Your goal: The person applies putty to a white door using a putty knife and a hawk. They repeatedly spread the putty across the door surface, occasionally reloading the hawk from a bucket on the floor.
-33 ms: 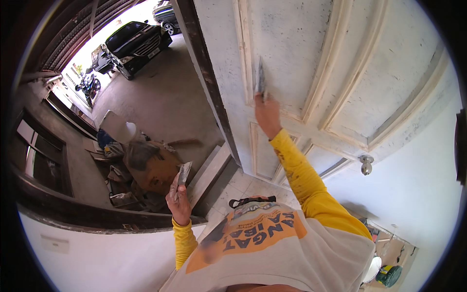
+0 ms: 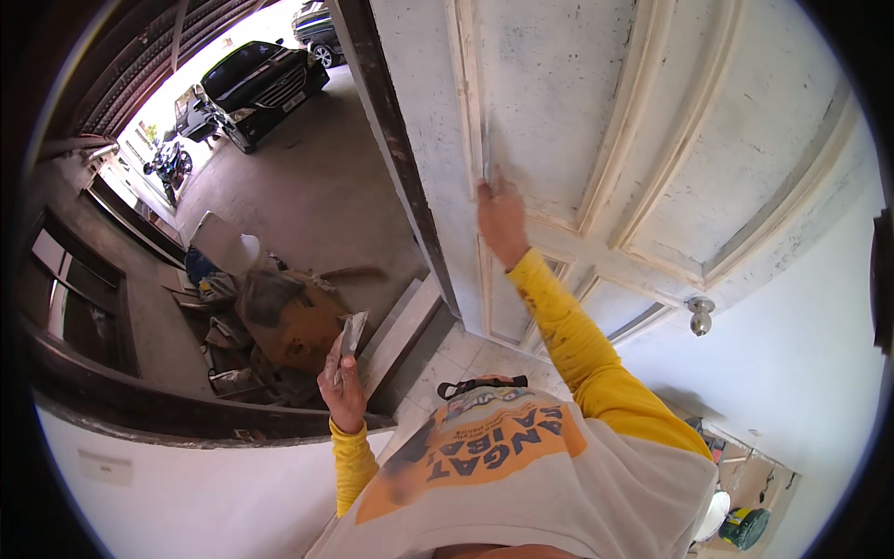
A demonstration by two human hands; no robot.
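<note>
Door (image 2: 559, 56): matt off-white coat, patchy, with dark specks and scuffs; raised mouldings (image 2: 629, 112) look like wood, streaked cream and white. Knob (image 2: 700, 319): metal, polished, bright highlights. Flat scraper (image 2: 354, 333) in left hand (image 2: 343, 391): greyish, apparently metal, dulled by pale smears — same residue on the fingers. Thin blade (image 2: 487, 140) at right hand (image 2: 503, 222): blurred, finish unreadable. Yellow sleeve (image 2: 582, 335): knit-like cloth, dark-stained. Shirt (image 2: 633, 484): pale matt cloth, printed. Frame (image 2: 396, 140): dark, wood-like, worn edge. Wall (image 2: 792, 391): smooth, white. Floor tiles (image 2: 453, 357): pale, speckled. Outside floor (image 2: 326, 177): matt, concrete-like. Car (image 2: 247, 74): glossy black.
</note>
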